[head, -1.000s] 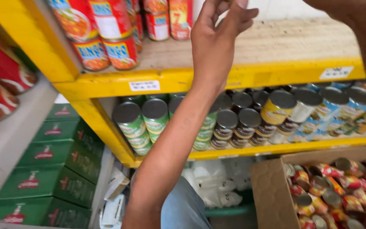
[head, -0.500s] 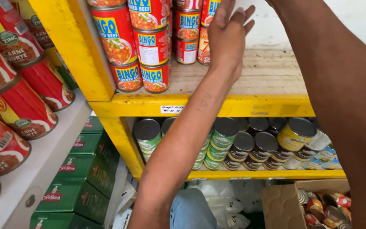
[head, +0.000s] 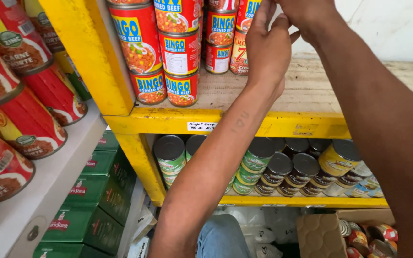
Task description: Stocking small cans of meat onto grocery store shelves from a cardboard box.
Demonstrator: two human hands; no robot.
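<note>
Both hands are raised at the upper yellow shelf point(head: 225, 122): the left hand point(head: 268, 48), fingers loosely together and holding nothing, is beside the stacked red tins point(head: 180, 52), while the right hand point(head: 307, 16) has a grip I cannot tell, so arranging seems in progress, needing a careful reach.

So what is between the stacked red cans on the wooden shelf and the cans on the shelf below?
In the head view, only the yellow shelf beam with a small white label lies between the red cans and the lower cans; the left forearm crosses it.
</note>
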